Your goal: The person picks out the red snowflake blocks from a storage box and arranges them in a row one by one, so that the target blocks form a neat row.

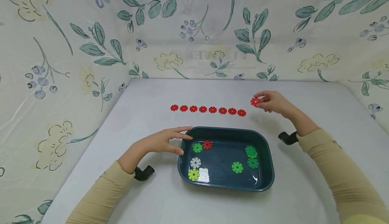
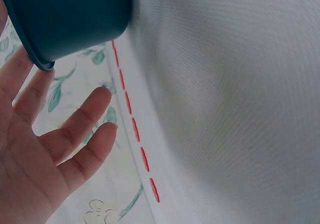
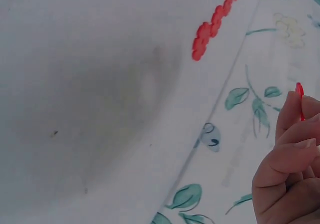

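At the near left of the white table (image 1: pixel 152 95), the left hand (image 1: pixel 161 141) rests with fingers straight and slightly spread, its fingertips touching the left rim of the dark teal tray (image 1: pixel 267 165); it holds nothing. The left wrist view cuts the tray down to one corner. Inside the tray lie snowflake discs: a light green one (image 1: pixel 197 147) touching a red one (image 1: pixel 207 145) at the far left, a white one (image 1: pixel 195 162) and a yellow-green one (image 1: pixel 193 174) nearer, beside a pale patch that is hard to make out. Three darker green discs (image 1: pixel 251 151) sit toward the right, two of them overlapping. Beyond the tray, a row of eight red discs (image 1: pixel 208 109) runs left to right. Just right of the row, the right hand (image 1: pixel 271 101) pinches one red disc (image 1: pixel 255 101) between thumb and fingertips, above the table; the right wrist view shows only its thin edge.
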`<action>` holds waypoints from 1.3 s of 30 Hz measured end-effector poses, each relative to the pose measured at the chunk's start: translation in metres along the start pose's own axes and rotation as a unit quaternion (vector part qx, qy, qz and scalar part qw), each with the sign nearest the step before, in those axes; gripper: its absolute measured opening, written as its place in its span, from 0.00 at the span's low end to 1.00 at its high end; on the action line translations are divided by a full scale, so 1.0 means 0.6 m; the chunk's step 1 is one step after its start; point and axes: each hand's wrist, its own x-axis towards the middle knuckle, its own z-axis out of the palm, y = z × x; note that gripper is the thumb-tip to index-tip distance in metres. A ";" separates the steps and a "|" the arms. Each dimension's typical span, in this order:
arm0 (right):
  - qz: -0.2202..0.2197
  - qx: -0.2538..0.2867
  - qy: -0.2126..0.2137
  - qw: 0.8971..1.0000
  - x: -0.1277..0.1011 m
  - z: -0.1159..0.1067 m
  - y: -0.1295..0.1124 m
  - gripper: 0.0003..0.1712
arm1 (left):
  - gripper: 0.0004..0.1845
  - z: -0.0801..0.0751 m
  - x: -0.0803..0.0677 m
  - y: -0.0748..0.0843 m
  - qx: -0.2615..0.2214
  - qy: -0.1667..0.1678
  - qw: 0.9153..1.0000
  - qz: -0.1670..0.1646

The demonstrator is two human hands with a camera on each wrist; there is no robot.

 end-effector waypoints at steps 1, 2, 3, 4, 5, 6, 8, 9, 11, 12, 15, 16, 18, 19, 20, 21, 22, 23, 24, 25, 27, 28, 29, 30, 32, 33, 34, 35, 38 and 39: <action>0.008 0.002 -0.002 1.000 0.002 0.000 0.005 0.26 | 0.29 0.000 0.000 -0.001 0.001 -0.001 1.000 0.000; 0.017 0.003 -0.004 1.000 0.005 0.000 0.009 0.26 | 0.29 0.000 0.001 -0.002 0.002 -0.001 1.000 0.000; 0.025 0.006 -0.007 1.000 0.008 0.000 0.013 0.26 | 0.29 0.000 0.001 -0.004 0.003 -0.001 1.000 0.000; 0.033 0.008 -0.012 0.999 0.011 0.000 0.018 0.27 | 0.29 0.001 0.001 -0.005 0.005 -0.002 1.000 0.000; 0.042 0.009 -0.016 0.999 0.014 0.001 0.022 0.27 | 0.29 0.001 0.002 -0.006 0.005 -0.001 1.000 0.000; 0.049 0.009 -0.020 0.999 0.017 0.002 0.026 0.27 | 0.29 0.001 0.002 -0.007 0.006 -0.001 1.000 0.001; 0.062 0.005 -0.029 0.998 0.023 0.003 0.034 0.27 | 0.29 0.000 0.002 -0.007 0.006 -0.001 1.000 0.002; 0.067 0.002 -0.034 0.997 0.026 0.004 0.039 0.27 | 0.29 0.000 0.002 -0.007 0.006 -0.002 1.000 0.001; 0.079 -0.006 -0.041 0.996 0.032 0.007 0.046 0.26 | 0.29 0.000 0.002 -0.006 0.005 -0.003 1.000 0.000; 0.084 -0.009 -0.046 0.995 0.035 0.008 0.049 0.26 | 0.29 0.000 0.002 -0.005 0.004 -0.003 1.000 0.001; 0.099 -0.015 -0.056 0.993 0.044 0.011 0.061 0.26 | 0.29 0.000 0.003 -0.005 0.006 -0.004 1.000 0.004; 0.104 -0.016 -0.058 0.993 0.046 0.012 0.065 0.26 | 0.29 0.000 0.003 -0.004 0.005 -0.004 1.000 0.005; 0.113 -0.021 -0.063 0.991 0.050 0.013 0.071 0.26 | 0.29 0.000 0.003 -0.005 0.004 -0.005 1.000 0.005; 0.116 -0.025 -0.066 0.991 0.052 0.014 0.074 0.27 | 0.29 0.001 0.003 -0.005 0.004 -0.005 1.000 0.004; 0.120 -0.028 -0.067 0.990 0.053 0.015 0.075 0.27 | 0.29 0.001 0.003 -0.005 0.003 -0.005 1.000 0.002; 0.124 -0.032 -0.069 0.989 0.054 0.016 0.076 0.27 | 0.29 0.001 0.003 -0.005 0.002 -0.006 1.000 -0.001; 0.128 -0.035 -0.071 0.989 0.055 0.016 0.076 0.27 | 0.29 0.001 0.003 -0.005 0.001 -0.006 1.000 -0.003; 0.132 -0.038 -0.073 0.988 0.055 0.017 0.075 0.27 | 0.29 0.001 0.003 -0.005 0.004 -0.006 1.000 -0.001; 0.134 -0.040 -0.075 0.987 0.056 0.017 0.075 0.26 | 0.29 0.001 0.003 -0.005 0.006 -0.005 1.000 0.000; 0.135 -0.042 -0.077 0.987 0.057 0.017 0.073 0.26 | 0.29 0.001 0.002 -0.005 0.005 -0.005 1.000 -0.001; 0.133 -0.050 -0.080 0.987 0.058 0.017 0.071 0.24 | 0.29 0.000 0.002 -0.004 0.005 -0.005 1.000 -0.002; 0.131 -0.054 -0.082 0.987 0.058 0.017 0.070 0.24 | 0.29 0.000 0.002 -0.003 0.005 -0.005 1.000 -0.002; 0.128 -0.058 -0.082 0.987 0.058 0.017 0.069 0.23 | 0.29 0.000 0.002 -0.003 0.007 -0.005 1.000 0.001; 0.124 -0.062 -0.083 0.987 0.058 0.018 0.069 0.23 | 0.29 0.000 0.002 -0.002 0.004 -0.005 1.000 -0.002; 0.116 -0.073 -0.084 0.987 0.058 0.019 0.068 0.22 | 0.29 -0.001 0.001 -0.001 0.002 -0.005 1.000 -0.005; 0.112 -0.075 -0.085 0.987 0.058 0.019 0.068 0.22 | 0.29 -0.001 0.001 -0.001 0.000 -0.006 1.000 -0.006; 0.109 -0.078 -0.085 0.987 0.059 0.020 0.068 0.21 | 0.29 -0.002 0.001 -0.001 -0.001 -0.006 1.000 -0.006; 0.106 -0.083 -0.085 0.987 0.059 0.021 0.069 0.21 | 0.29 -0.002 0.000 0.000 -0.002 -0.006 1.000 -0.007; 0.100 -0.095 -0.086 0.987 0.063 0.024 0.069 0.20 | 0.28 -0.003 0.000 0.000 -0.001 -0.007 1.000 -0.006; 0.098 -0.098 -0.087 0.986 0.065 0.025 0.070 0.20 | 0.28 -0.003 -0.001 0.000 -0.001 -0.007 1.000 -0.005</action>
